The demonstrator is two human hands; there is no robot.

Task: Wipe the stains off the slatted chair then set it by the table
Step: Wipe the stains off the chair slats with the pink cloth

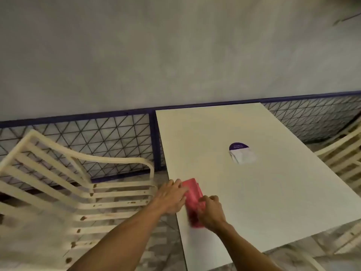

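Head view: my right hand (211, 212) pinches the cloth (192, 196) with curled fingers, and my left hand (172, 196) lies straight-fingered on its edge, at the near corner of the table (263, 192). The chair (117, 160) stands just left, its slats (121, 192) marked brown. A loosely folded cloth may smear those stains (83, 218) or snag between slats.

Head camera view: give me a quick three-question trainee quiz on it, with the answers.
1. True or false: the red cloth lies on the slatted chair.
2. Which touches the cloth: A, left hand only; B, right hand only; C, both hands?
3. What colour is the top of the sticker on the table?
Key: 1 false, it lies on the table; 2 C; 3 purple.
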